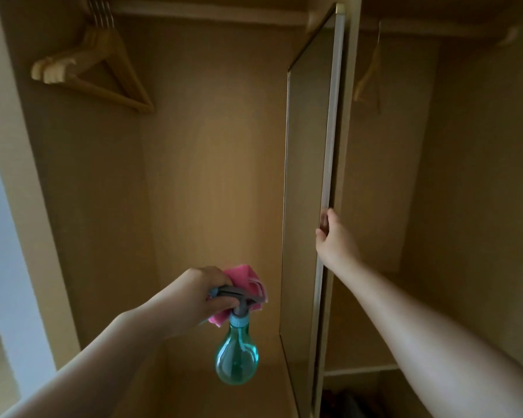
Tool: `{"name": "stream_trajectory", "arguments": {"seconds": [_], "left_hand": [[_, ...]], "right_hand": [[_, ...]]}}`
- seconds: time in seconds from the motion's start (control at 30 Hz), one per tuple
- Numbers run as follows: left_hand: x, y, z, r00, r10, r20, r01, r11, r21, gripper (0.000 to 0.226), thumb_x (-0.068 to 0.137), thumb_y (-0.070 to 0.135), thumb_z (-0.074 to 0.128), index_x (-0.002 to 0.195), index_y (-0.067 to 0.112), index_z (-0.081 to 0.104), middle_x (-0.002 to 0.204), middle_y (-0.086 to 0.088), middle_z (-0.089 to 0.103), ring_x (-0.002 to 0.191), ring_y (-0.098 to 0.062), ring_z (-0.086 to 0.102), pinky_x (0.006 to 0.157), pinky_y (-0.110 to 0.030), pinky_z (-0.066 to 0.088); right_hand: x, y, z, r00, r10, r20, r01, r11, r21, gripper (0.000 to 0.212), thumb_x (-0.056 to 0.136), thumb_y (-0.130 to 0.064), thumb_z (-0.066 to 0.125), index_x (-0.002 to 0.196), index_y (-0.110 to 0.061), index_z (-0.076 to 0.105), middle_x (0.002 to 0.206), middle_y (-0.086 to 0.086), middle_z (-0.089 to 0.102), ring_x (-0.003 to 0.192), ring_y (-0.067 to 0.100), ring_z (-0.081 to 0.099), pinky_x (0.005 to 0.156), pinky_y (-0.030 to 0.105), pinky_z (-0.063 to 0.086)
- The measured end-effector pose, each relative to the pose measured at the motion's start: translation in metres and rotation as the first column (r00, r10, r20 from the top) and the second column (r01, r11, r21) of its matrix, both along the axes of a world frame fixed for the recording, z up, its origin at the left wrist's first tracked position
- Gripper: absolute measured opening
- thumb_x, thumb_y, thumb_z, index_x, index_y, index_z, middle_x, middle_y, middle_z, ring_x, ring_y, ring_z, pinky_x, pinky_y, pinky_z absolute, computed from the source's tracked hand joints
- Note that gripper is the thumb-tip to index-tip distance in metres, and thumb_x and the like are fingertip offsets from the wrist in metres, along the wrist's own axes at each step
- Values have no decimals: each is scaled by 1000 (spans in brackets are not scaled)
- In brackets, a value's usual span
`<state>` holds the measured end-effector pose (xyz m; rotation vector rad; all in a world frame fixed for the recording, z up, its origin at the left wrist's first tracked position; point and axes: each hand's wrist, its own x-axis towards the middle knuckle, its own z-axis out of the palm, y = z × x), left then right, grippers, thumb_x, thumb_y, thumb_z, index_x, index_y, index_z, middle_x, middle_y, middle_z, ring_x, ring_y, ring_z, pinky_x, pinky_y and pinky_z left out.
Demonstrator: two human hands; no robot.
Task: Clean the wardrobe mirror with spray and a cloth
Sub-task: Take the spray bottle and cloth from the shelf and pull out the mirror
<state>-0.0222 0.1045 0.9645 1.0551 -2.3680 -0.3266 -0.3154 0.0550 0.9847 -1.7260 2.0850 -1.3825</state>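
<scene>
r hand on mirror door edge

place: probably a bedroom | evidence: open wardrobe, wooden hangers on rail

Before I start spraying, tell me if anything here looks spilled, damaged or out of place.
Nothing stands out. The left hand holds the spray bottle and pink cloth together, the right hand grips the mirror door, wooden hangers hang bunched on the rail.
</scene>
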Motion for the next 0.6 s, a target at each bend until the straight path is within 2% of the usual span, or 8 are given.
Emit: {"name": "stream_trajectory", "arguments": {"seconds": [0.17,0.23,0.3,0.43,0.53,0.6], "left_hand": [[3,3,-2,999,-43,6,43,999,15,15,83,36,72,79,48,64,84,22,63,78,3,62,63,-13,49],[3,6,-2,998,-65,-6,65,998,21,22,83,35,73,77,54,62,90,27,62,79,4,62,61,-10,48],[3,7,-3,998,-69,-6,69,997,18,26,82,34,73,74,56,61,86,24,63,79,6,61,61,-9,47],[2,13,-6,995,-99,29,97,994,43,19,84,33,72,79,49,62,80,21,64,74,5,63,61,-11,49],[-2,18,-9,991,-124,55,122,991,50,4,85,32,70,88,36,69,83,18,64,76,3,62,64,-14,51],[-6,23,-10,991,-127,48,124,991,54,4,85,32,71,87,30,70,84,15,62,74,3,62,63,-14,50]], "right_hand": [[0,23,-4,999,-29,-19,28,999,-23,56,101,-23,49,152,-26,25,144,3,51,125,25,56,90,29,49],[-1,34,-5,999,-26,-33,24,999,-46,55,101,-22,49,151,-24,28,143,4,51,126,25,55,88,25,46],[-1,48,-5,999,-28,-41,26,998,-57,54,101,-21,49,151,-23,29,143,4,51,127,25,54,89,24,44],[2,79,-5,998,-36,-55,32,998,-57,56,101,-22,50,152,-21,26,147,5,48,132,26,50,100,32,46],[1,101,-6,998,-23,-61,19,997,-68,57,101,-21,51,152,-20,27,148,5,47,133,25,49,102,33,45],[-1,114,-6,998,-10,-58,5,997,-74,56,101,-20,51,152,-19,28,148,4,46,134,25,48,104,33,43]]}}
